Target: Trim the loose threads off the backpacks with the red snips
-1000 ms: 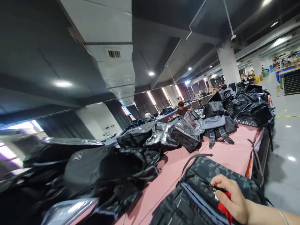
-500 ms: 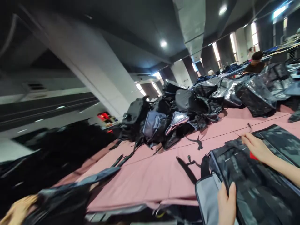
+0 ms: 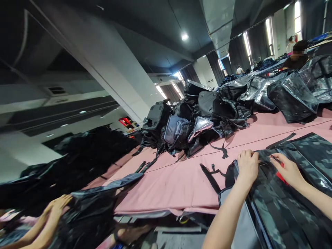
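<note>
A camouflage backpack [image 3: 280, 207] lies in front of me at the right, its grey-lined flap [image 3: 242, 224] folded out at its left side. My left hand [image 3: 248, 166] is closed over the upper edge of the backpack, fingers bent onto the fabric. Just to the right, my right hand [image 3: 287, 169] pinches a thin dark pointed tool [image 3: 276, 159], whose exact kind I cannot make out. Its tip is close to the fabric beside my left hand. Something red [image 3: 282, 178] shows beneath my right palm.
A pink-covered table [image 3: 166, 186] bears a heap of black and silver-lined bags [image 3: 207, 107]. Loose straps [image 3: 211, 178] lie left of the backpack. At the left, another person's hands [image 3: 58, 204] rest on a dark bag [image 3: 88, 207]. Another person [image 3: 297, 57] is at the far right.
My left hand has moved from the backpack's left side up and away to its upper edge. My right hand stays near that edge with the pointed tool. The view has shifted slightly.
</note>
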Tool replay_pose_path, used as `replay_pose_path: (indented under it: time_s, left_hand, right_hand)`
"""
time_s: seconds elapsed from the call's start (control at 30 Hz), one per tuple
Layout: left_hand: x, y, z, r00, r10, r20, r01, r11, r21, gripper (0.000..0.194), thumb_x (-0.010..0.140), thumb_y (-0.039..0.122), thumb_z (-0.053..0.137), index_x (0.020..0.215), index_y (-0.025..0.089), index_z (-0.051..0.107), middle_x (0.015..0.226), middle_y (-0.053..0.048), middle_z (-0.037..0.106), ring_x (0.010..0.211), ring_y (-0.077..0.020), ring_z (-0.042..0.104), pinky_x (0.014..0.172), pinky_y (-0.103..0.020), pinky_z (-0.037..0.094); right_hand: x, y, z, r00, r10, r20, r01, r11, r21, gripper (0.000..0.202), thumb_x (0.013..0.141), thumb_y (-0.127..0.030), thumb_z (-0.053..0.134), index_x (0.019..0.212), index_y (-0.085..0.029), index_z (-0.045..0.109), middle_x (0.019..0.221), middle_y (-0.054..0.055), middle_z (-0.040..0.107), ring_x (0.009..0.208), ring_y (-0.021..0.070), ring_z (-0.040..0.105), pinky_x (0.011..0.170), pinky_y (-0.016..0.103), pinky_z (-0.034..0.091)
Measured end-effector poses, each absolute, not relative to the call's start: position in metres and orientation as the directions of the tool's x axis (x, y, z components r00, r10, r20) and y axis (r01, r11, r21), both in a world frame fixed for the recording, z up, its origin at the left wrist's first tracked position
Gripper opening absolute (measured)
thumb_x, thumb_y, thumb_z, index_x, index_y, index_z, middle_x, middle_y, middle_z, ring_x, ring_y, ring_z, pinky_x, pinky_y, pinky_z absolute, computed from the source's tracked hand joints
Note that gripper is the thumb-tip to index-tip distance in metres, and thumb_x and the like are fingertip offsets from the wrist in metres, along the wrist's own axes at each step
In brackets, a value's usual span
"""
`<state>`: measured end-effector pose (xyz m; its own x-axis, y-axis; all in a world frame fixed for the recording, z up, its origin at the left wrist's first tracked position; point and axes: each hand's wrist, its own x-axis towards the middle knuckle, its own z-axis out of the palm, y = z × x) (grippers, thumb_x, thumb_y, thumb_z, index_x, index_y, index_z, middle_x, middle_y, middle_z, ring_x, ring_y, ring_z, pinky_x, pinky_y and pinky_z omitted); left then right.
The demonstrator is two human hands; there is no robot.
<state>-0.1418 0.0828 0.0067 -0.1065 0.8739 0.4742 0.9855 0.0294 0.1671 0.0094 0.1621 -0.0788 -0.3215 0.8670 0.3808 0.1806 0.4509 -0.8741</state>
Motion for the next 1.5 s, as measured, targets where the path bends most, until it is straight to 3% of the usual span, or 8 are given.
replay_pose_path:
  time_s: [0.3,0.5,0.63,0.77,0.87,1.1,1.3,1.5]
  left_hand:
    - [-0.136,0.095,-0.002,-0.346,0.762,0.547,0.822,-0.034,0.568,0.015,0.081,0.013,0.063,0.067,0.017,0.063,0.075,-0.007,0.064,0.081,-0.0207,0.058,0.081,-0.035,0.043]
    - [-0.15,0.087,-0.003,-0.746,0.513,0.424,0.423,-0.125,0.897,0.045,0.09,0.056,0.047,0.067,0.017,0.054,0.06,0.002,0.049,0.055,-0.0112,0.048,0.057,-0.024,0.041]
    - [-0.153,0.064,0.002,-0.845,0.471,0.252,0.159,-0.228,0.961,0.058,0.073,0.073,0.06,0.076,0.015,0.056,0.06,0.005,0.047,0.05,-0.0084,0.05,0.051,-0.022,0.044]
    - [-0.138,0.039,0.001,-0.835,0.55,0.022,-0.21,-0.355,0.911,0.058,0.049,0.056,0.088,0.076,0.012,0.062,0.065,0.001,0.057,0.058,-0.0114,0.061,0.058,-0.024,0.053]
    - [-0.127,0.028,-0.003,-0.813,0.583,-0.02,-0.28,-0.359,0.89,0.053,0.05,0.05,0.09,0.078,0.012,0.066,0.068,-0.001,0.062,0.063,-0.0132,0.066,0.062,-0.024,0.055]
    - [-0.115,0.023,-0.01,-0.828,0.559,0.048,-0.187,-0.356,0.915,0.042,0.066,0.045,0.084,0.085,0.012,0.069,0.073,-0.003,0.067,0.067,-0.0114,0.064,0.067,-0.022,0.051]
    - [-0.111,0.013,-0.019,-0.781,0.547,0.302,0.207,-0.23,0.951,0.022,0.082,0.037,0.07,0.082,0.015,0.069,0.076,-0.004,0.068,0.072,-0.015,0.063,0.069,-0.026,0.051]
    - [-0.1,0.008,-0.024,-0.419,0.498,0.759,0.853,-0.07,0.517,0.019,0.091,0.014,0.052,0.085,0.019,0.07,0.08,-0.006,0.069,0.077,-0.0166,0.063,0.072,-0.029,0.053]
  right_hand:
    - [0.014,0.154,-0.077,-0.298,0.859,0.416,0.175,0.477,-0.861,0.04,0.09,-0.06,0.044,0.099,-0.024,0.061,0.098,0.005,0.072,0.092,0.024,0.069,0.081,0.035,0.054]
    - [0.024,0.15,-0.076,-0.298,0.867,0.399,0.152,0.456,-0.877,0.041,0.088,-0.061,0.046,0.096,-0.024,0.062,0.097,0.005,0.072,0.089,0.0242,0.069,0.079,0.033,0.053]
    - [0.03,0.149,-0.077,-0.3,0.885,0.355,0.15,0.411,-0.899,0.043,0.085,-0.062,0.049,0.096,-0.024,0.064,0.097,0.005,0.072,0.09,0.027,0.068,0.082,0.037,0.052]
    - [0.033,0.15,-0.078,-0.298,0.907,0.299,0.144,0.352,-0.925,0.041,0.082,-0.063,0.053,0.093,-0.026,0.066,0.099,0.005,0.071,0.096,0.0283,0.066,0.084,0.034,0.051]
    - [0.03,0.15,-0.072,-0.313,0.913,0.263,0.131,0.316,-0.94,0.041,0.08,-0.063,0.056,0.093,-0.025,0.067,0.101,0.006,0.071,0.098,0.0289,0.065,0.086,0.034,0.05]
    - [-0.006,0.132,-0.024,-0.493,0.826,0.273,-0.005,0.311,-0.95,0.049,0.081,-0.066,0.059,0.098,-0.022,0.071,0.107,0.007,0.071,0.104,0.0292,0.064,0.093,0.037,0.05]
    - [-0.023,0.111,-0.031,-0.533,0.811,0.242,-0.075,0.239,-0.968,0.049,0.083,-0.068,0.059,0.089,-0.02,0.069,0.091,0.006,0.07,0.089,0.0246,0.065,0.081,0.031,0.054]
    - [-0.011,0.108,-0.053,-0.52,0.824,0.224,-0.102,0.2,-0.974,0.052,0.082,-0.07,0.06,0.089,-0.019,0.066,0.085,0.005,0.067,0.079,0.0213,0.063,0.073,0.028,0.054]
